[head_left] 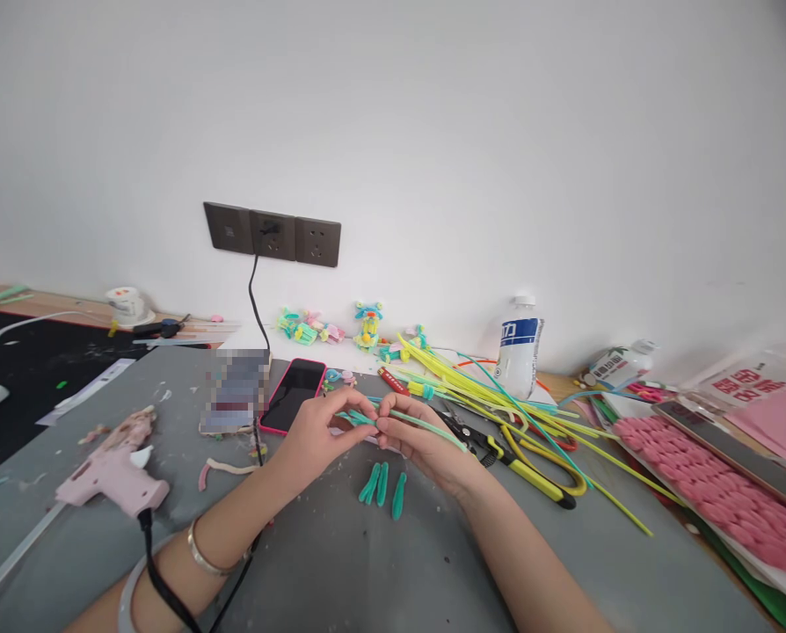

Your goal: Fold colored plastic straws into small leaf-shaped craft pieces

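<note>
Two hands, left (344, 431) and right (425, 440), are pinching green pipe cleaners (425, 425) above a gray worktop (340, 563).

The phone (295, 396) has a black screen and a hot-pink edge. Left of the phone, the glue gun (120, 479) is pale pink with a white trigger. Nearer than the phone, the bench (340, 571) is grey with pale specks, and the short folded pieces (398, 497) are solid teal. Right of the phone, the long stems (459, 374) are mostly bright yellow, the bottle (517, 360) is white with a blue band, and the pliers (531, 475) have yellow-and-black handles.
</note>
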`<act>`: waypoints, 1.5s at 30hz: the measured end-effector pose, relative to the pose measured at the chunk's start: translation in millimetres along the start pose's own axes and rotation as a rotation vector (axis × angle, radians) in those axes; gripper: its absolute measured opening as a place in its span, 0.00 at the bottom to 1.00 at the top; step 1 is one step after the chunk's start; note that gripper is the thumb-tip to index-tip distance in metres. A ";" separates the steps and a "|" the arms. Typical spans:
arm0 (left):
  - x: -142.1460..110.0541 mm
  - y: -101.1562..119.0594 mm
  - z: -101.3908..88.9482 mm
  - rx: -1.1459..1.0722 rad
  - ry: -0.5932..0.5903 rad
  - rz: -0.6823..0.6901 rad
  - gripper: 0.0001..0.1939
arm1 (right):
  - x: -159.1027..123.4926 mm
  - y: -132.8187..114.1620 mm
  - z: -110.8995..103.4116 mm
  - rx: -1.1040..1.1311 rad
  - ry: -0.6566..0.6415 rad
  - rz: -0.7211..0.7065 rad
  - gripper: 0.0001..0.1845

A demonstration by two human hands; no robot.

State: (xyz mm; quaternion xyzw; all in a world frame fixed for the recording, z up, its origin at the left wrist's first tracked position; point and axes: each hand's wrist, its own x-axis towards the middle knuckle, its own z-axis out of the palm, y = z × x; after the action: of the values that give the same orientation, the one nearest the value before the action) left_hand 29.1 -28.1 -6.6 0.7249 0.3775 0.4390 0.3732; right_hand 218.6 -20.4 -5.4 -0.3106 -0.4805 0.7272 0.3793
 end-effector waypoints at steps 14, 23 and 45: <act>2.7 -4.5 -0.7 -0.208 0.026 -0.117 0.06 | 2.8 -3.5 -1.7 -0.010 0.113 -0.045 0.15; 3.6 -0.5 -1.5 -0.262 0.066 -0.174 0.07 | 4.0 1.3 -1.6 -0.302 0.136 -0.148 0.15; 4.3 3.4 0.7 -0.183 -0.162 -0.307 0.10 | -0.7 -4.4 10.0 -0.341 0.108 -0.113 0.17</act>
State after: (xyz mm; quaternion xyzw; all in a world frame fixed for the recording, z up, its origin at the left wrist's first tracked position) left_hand 31.9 -26.0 -2.3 0.6548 0.4108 0.3498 0.5293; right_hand 212.0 -24.6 2.2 -0.3818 -0.5924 0.5949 0.3865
